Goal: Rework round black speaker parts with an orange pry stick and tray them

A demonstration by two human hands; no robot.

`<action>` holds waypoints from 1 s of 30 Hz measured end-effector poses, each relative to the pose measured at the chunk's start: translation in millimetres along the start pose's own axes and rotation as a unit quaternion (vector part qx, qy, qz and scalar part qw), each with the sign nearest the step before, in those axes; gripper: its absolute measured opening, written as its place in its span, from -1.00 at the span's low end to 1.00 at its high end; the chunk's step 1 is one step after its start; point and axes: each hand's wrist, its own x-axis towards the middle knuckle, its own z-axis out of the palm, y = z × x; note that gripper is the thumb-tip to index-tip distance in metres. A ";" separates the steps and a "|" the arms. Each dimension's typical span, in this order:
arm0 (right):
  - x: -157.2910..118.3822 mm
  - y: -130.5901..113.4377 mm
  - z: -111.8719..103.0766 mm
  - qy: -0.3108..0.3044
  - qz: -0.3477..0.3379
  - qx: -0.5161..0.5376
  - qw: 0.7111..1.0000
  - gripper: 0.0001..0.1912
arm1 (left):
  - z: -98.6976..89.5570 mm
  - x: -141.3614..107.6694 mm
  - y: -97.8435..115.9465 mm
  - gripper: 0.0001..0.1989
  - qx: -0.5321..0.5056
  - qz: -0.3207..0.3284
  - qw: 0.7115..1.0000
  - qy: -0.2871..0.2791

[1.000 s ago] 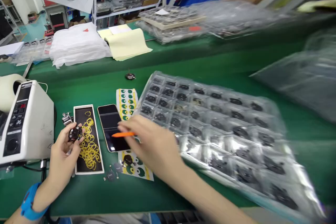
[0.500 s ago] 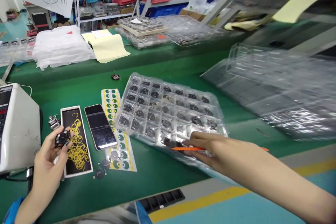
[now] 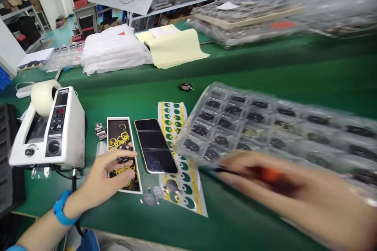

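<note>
On the green bench (image 3: 112, 219), left hand (image 3: 107, 174) is pinching a round black part (image 3: 124, 153) over a yellow-ringed black tray (image 3: 114, 130).
Right hand (image 3: 265, 180), blurred, is clasping an orange-handled tool (image 3: 272, 174) beside a clear blister tray (image 3: 250, 125); a phone (image 3: 154, 146) is lying between the hands.

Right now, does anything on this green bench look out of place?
Yes. One round black part lies alone on the green bench mat near the plastic tray, apart from those in the tray's pockets. Small grey discs also lie loose beside the sticker sheet.
</note>
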 end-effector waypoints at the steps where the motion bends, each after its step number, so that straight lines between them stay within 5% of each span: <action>1: 14.7 -14.4 15.1 -0.082 0.011 0.074 0.994 -0.70 | 0.2 0.3 0.1 -0.73 0.010 -0.008 1.000 -0.001; 6: 52.2 -61.4 80.1 -0.186 0.094 0.259 0.943 -0.69 | -0.1 4.9 -2.1 -0.69 0.068 -0.044 0.996 0.031; 11: 43.4 -62.5 86.8 -0.160 0.095 0.297 0.937 -0.77 | -0.2 9.1 2.4 -0.67 0.057 -0.070 0.994 0.061; 15: 37.3 -52.4 76.0 -0.027 -0.057 0.181 0.981 -0.85 | 0.4 8.9 10.9 -0.66 -0.024 -0.121 0.990 0.060; 19: 32.1 -42.9 79.4 0.047 -0.258 0.022 0.965 -0.64 | -0.7 7.3 13.1 -0.66 -0.055 -0.172 0.983 0.034; 22: 27.1 -43.5 83.3 0.048 -0.297 -0.016 0.953 -0.62 | -1.0 5.4 10.2 -0.71 -0.075 -0.200 0.977 0.012; 25: 26.0 -50.3 79.9 0.043 -0.253 0.056 0.965 -0.67 | -0.1 3.4 6.0 -0.80 -0.130 -0.203 0.971 0.003; 30: 32.5 -57.4 71.5 0.015 -0.020 0.205 0.978 -0.81 | 1.2 1.6 1.2 -0.60 -0.156 -0.141 0.977 -0.026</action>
